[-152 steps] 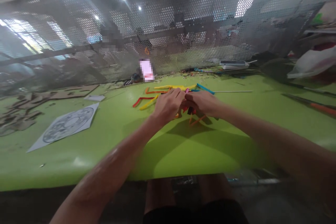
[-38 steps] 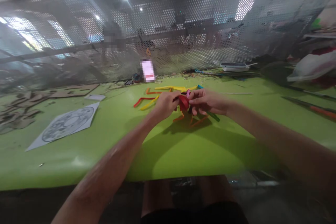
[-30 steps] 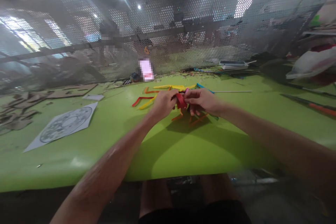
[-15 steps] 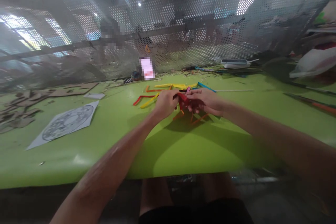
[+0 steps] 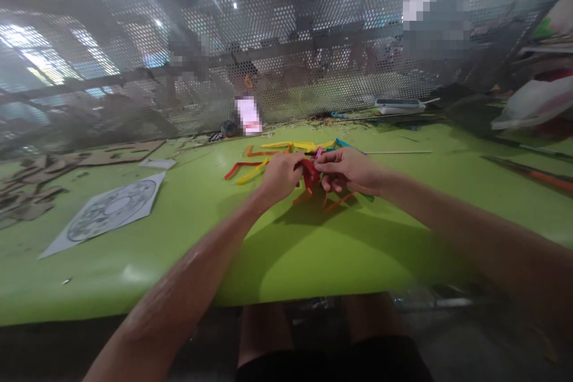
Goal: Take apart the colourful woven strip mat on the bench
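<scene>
Both hands meet over a loose, spider-like bundle of bent coloured strips; whether they are paper or ribbon I cannot tell. My left hand (image 5: 282,175) is closed on the red strip (image 5: 310,174) at its middle. From the other side my right hand (image 5: 349,169) pinches at the same red strip, thumb and index together, the other fingers curled. A small pink piece (image 5: 319,154) shows just above the fingertips. Yellow (image 5: 308,146), orange (image 5: 338,202) and blue (image 5: 347,144) strips stick out around the hands. My fingers hide the centre of the bundle.
A printed sheet with a ring pattern (image 5: 116,209) and cut cardboard pieces (image 5: 31,185) lie left on the green table (image 5: 179,274). A thin stick (image 5: 398,152) lies right of the bundle. Behind stand a blurred phone (image 5: 249,115), a white tray (image 5: 400,107) and a perforated metal screen (image 5: 286,48).
My right fingers have shifted slightly on the red strip, and more of it shows between the hands. My left hand keeps its hold. The whole view has moved a little.
</scene>
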`<control>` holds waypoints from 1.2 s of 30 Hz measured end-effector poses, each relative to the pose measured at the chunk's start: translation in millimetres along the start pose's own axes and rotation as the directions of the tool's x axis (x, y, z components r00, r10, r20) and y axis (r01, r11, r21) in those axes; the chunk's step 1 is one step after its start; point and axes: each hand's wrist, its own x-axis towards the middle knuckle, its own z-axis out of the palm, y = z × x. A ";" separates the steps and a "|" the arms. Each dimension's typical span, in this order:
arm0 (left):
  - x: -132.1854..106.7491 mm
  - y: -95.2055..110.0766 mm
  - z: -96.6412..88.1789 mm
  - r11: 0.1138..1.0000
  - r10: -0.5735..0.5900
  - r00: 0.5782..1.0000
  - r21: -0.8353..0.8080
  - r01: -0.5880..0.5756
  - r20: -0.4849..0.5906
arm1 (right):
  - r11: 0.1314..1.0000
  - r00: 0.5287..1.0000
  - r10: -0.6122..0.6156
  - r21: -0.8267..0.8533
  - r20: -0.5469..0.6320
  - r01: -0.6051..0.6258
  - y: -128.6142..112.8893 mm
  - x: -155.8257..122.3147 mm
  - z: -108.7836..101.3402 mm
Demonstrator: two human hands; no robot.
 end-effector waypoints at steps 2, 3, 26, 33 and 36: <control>-0.1 -0.6 -0.4 1.000 0.004 1.000 0.030 -0.003 -0.005 | 1.000 1.000 -0.015 0.007 0.003 0.015 0.9 1.2 -0.2; -0.2 -0.6 -0.7 0.999 0.002 1.000 0.050 -0.002 -0.009 | 1.000 1.000 -0.030 0.007 0.002 0.030 1.2 1.5 -0.2; 0.0 2.7 -4.3 0.996 0.005 0.998 0.088 0.000 -0.059 | 0.995 0.996 -0.075 -0.069 -0.054 0.071 -3.3 -4.8 4.4; 0.2 2.5 -3.5 1.000 0.010 0.996 0.009 -0.009 -0.090 | 0.994 0.983 -0.096 -0.075 -0.155 0.085 -0.6 2.8 -6.0; -0.9 6.1 -2.5 0.995 0.012 0.994 -0.095 -0.022 -0.105 | 0.979 0.981 -0.155 -0.153 -0.114 0.137 3.1 6.8 -14.4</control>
